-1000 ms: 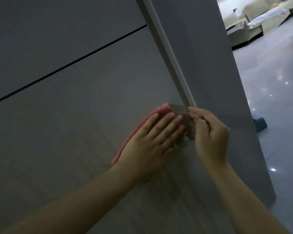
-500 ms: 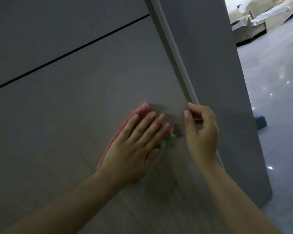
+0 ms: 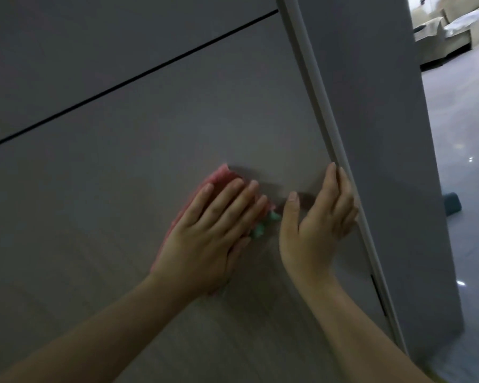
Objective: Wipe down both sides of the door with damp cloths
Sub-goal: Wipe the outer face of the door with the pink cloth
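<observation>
The grey door [image 3: 150,134] fills most of the view, with a dark groove running across its upper part. My left hand [image 3: 213,233] lies flat, fingers straight, and presses a pink cloth [image 3: 221,175] against the door face; a green bit of cloth shows under the fingertips. My right hand [image 3: 315,225] is just to its right at the door's pale edge strip [image 3: 310,78]. Its fingers lie straight up along that edge and its thumb rests on the door face.
Past the edge stands a grey panel [image 3: 371,106]. Right of it is a glossy tiled floor [image 3: 468,134] with a dark teal block [image 3: 452,203] on it. A beige sofa [image 3: 448,34] stands at the far top right.
My left hand has slid the cloth leftward, away from the door edge. My right hand's fingers were curled at the edge and now stretch straight up along it.
</observation>
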### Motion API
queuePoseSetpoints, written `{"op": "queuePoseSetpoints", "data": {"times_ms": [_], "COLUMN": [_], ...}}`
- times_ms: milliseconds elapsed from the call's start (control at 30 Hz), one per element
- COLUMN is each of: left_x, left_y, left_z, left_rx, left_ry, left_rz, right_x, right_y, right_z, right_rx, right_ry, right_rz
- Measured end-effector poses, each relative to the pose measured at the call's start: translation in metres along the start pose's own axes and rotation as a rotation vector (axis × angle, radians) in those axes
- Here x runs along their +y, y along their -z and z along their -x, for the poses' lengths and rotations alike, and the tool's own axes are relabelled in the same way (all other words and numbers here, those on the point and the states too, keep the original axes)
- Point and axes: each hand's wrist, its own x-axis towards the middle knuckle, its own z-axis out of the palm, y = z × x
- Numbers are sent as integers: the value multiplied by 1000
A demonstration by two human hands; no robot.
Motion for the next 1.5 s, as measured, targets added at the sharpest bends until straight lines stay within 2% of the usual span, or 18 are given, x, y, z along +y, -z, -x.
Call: {"op": "queuePoseSetpoints", "data": {"times_ms": [67, 200, 300, 500, 600, 733, 833, 967, 1067, 1200, 1267, 1400, 1500], "left_x": [-19, -69, -56, -11, -29, -95, -97, -57, -77, -140, -137, -72, -80], "left_y": [4, 13, 9, -4, 3, 20, 18, 10, 16, 25, 22, 8, 9], "left_z": [3, -15, -13, 40, 58, 59, 55, 112, 121, 112, 114, 153, 183], "left_rx": [36, 152, 147, 66, 106, 170, 209, 127, 123, 218, 246, 161, 150], "left_ry": [23, 269, 421, 246, 342, 495, 577, 583, 539, 722, 786, 713, 643], "left_rz": [-7, -45, -33, 8, 23, -52, -32, 10, 15, -43, -33, 57, 71], "right_x": [-5, -19, -31, -44, -52, -65, -76, -97, -105, -113, -117, -126, -130], "right_y": [-1, -8, -10, -8, -11, -19, -27, -35, -36, -39, -43, -45, -43], "right_z": [5, 15, 24, 40, 44, 54, 71, 99, 109, 123, 127, 140, 148], "right_rx": [13, 1, -14, -95, -125, -69, -58, -158, -234, -268, -269, -276, -312], "right_ry": [98, 265, 321, 389, 397, 334, 331, 408, 489, 578, 594, 620, 645], "right_rz": [2, -68, -123, -132, -50, 53, 63, -24, -48, -86, -85, -83, -82]}}
